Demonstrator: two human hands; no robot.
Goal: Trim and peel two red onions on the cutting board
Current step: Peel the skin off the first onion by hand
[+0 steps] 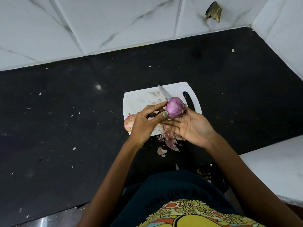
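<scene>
Right grip [191, 126] cradles peeled onion [175, 107] | left grip [146, 122] pinches it | unpeeled onion [129, 122], knife [164, 93] on board [141, 99]

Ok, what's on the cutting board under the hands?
On the board a knife blade shows; its handle is hidden by the hands and the peeled onion. An unpeeled onion sits at the near left corner, half covered by the left hand.

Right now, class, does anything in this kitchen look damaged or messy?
Yes. The wall tile has a broken hole near the corner. Loose onion skins have spilled off the cutting board onto the black counter, which is also dotted with pale scraps.
</scene>
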